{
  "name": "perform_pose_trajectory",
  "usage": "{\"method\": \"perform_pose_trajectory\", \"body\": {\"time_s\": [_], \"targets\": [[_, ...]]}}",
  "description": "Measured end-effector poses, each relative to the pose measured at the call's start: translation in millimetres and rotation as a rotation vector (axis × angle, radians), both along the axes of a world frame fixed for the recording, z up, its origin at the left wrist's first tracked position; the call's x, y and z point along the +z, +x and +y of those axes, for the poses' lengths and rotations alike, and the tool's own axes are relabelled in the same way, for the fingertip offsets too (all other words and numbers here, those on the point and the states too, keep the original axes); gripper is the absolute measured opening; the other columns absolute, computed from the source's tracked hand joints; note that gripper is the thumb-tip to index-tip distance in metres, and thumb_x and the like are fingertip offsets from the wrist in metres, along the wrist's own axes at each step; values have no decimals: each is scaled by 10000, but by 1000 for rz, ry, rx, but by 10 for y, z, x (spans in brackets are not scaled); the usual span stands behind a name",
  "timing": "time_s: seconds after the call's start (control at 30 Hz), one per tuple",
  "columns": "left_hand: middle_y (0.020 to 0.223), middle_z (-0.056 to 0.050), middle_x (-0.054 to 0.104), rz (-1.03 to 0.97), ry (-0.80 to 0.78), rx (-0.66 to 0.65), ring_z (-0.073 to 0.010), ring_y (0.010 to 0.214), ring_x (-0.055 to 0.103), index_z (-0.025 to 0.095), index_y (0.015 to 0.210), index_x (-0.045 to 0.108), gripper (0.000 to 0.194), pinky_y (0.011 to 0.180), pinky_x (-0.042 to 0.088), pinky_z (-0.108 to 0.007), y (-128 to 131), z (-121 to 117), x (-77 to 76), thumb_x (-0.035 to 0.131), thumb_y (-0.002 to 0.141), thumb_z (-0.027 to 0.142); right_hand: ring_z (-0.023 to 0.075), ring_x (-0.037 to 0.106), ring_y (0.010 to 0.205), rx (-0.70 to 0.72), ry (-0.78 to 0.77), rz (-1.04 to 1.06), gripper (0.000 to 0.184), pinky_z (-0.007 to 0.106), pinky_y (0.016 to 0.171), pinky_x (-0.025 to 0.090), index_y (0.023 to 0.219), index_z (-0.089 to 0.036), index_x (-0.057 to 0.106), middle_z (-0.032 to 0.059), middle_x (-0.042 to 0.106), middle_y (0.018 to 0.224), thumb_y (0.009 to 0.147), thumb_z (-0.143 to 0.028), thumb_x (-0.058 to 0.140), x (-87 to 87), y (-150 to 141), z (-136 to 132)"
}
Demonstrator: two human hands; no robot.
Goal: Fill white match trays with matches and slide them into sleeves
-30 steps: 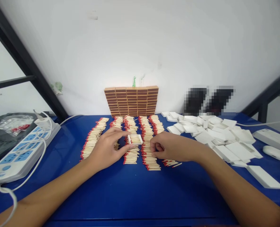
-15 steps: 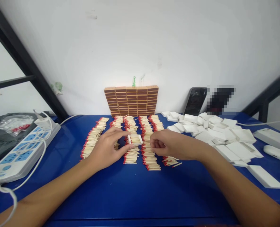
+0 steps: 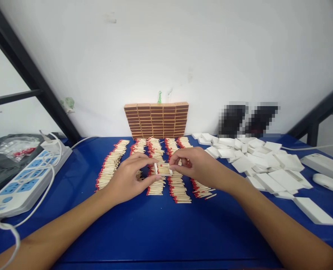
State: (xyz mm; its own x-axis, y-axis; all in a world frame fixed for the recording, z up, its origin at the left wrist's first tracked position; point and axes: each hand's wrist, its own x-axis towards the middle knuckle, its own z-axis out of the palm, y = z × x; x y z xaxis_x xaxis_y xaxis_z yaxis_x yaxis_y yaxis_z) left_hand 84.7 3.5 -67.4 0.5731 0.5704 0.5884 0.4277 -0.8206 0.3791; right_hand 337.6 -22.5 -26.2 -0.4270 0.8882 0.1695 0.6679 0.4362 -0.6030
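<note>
Tray (image 3: 155, 168) | my left hand (image 3: 127, 176), half-open, pinches 9 o'clock end | right hand (image 3: 197, 165), nearly closed, pinches match (image 3: 164, 165), 3 o'clock | go gently

My table (image 3: 166, 232) is deep blue, and the wall (image 3: 166, 56) beyond it off-white with faint grey smudges and green marks. The matches (image 3: 107, 170) repeat pale wooden sticks tipped in bright red, making red-edged stripes. The small tray (image 3: 158, 173) at my left hand (image 3: 129, 178) is white, as are the trays (image 3: 267, 161) heaped on the right. The stacked matchboxes (image 3: 156, 120) form a brick-like grid of dark brown panels edged in tan. The power strip (image 3: 28, 180) on the left is white with light-blue socket panels.
</note>
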Motion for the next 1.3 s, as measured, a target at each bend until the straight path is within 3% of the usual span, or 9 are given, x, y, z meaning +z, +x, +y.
{"method": "perform_pose_trajectory", "body": {"time_s": [0.37,0.7,0.9,1.13,1.3], "targets": [[1083,-71,755,-46,7,-6,-217,1020,699,242,1194,727,351,918,585,-374,2,-23,18,793,881,389,113,516,622,53,125,81,108,249,615,397,863,-199,743,9,714,796,937,-227,670,-34,-54,1],[1109,-78,749,-57,12,2,-223,1031,698,248,1199,722,354,936,589,-386,2,-16,2,786,886,400,143,539,710,109,154,134,126,270,640,415,913,-218,783,44,680,876,954,-293,690,-106,-65,29],[1094,-80,746,-50,27,65,-223,1025,694,238,1178,735,362,939,581,-385,-6,-3,6,791,875,428,137,521,682,35,218,82,164,277,643,409,906,-204,757,38,660,842,971,-298,640,-52,-20,14],[1087,-78,743,-29,25,109,-223,1016,688,231,1189,732,374,933,578,-384,-26,40,-34,777,884,443,154,555,740,62,-1,-234,67,276,641,373,830,-197,695,14,672,798,882,-238,682,17,143,26],[1081,-79,740,-19,26,107,-220,1008,689,224,1182,734,363,926,575,-374,-30,28,-20,776,888,433,146,552,743,59,-135,-265,39,261,613,374,851,-197,660,25,680,887,868,-224,682,-55,155,20]]}}
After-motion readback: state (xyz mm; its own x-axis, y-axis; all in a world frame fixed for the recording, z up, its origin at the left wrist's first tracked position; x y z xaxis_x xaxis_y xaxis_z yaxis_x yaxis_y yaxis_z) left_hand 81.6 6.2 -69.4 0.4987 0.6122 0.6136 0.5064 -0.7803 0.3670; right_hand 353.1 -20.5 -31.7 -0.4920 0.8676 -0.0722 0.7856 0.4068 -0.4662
